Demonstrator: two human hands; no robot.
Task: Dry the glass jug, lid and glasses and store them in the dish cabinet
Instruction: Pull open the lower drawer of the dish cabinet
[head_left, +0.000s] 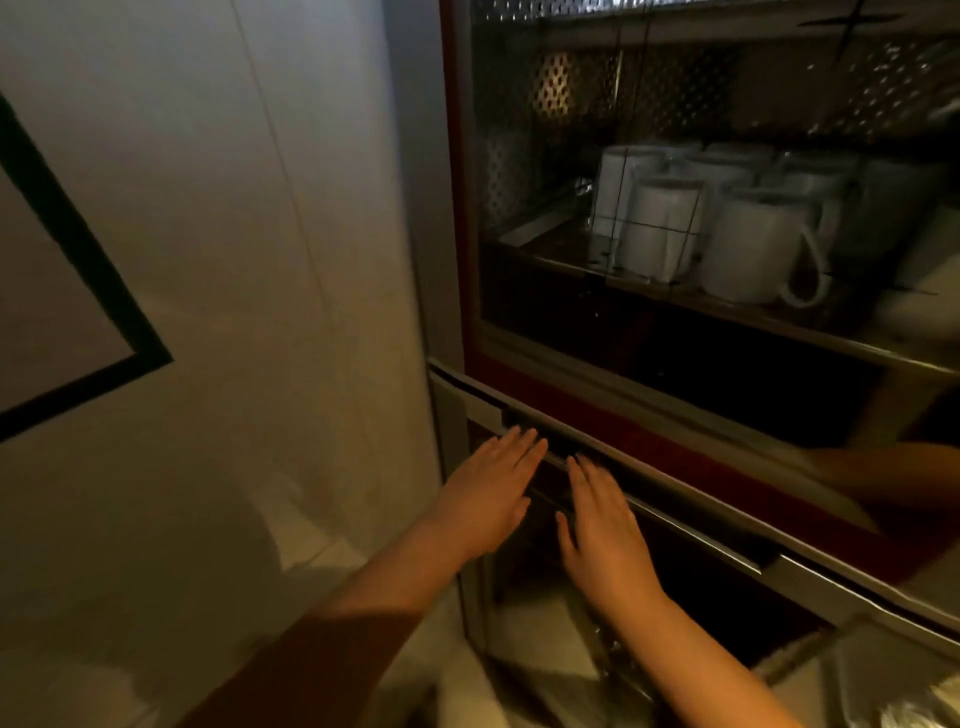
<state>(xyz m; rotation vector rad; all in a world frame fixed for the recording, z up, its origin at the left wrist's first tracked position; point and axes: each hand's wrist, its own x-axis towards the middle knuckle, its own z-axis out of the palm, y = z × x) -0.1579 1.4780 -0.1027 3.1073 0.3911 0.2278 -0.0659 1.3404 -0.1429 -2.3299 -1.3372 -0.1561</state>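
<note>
White mugs are seen packed together on a shelf; a wall is seen left.

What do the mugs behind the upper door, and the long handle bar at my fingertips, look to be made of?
Mugs: probably glazed ceramic, being opaque white with a soft sheen. Handle bar: apparently brushed metal, grey with a dull streaked highlight. Both hands, left hand and right hand, lie flat against it.

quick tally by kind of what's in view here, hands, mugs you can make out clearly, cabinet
hands: 2, left hand and right hand, both flat with straight fingers at the cabinet handle rail
white mugs: at least 5 clear behind the glass door; more behind are too blurred to count
cabinet: 1
total: 8 at least
</note>
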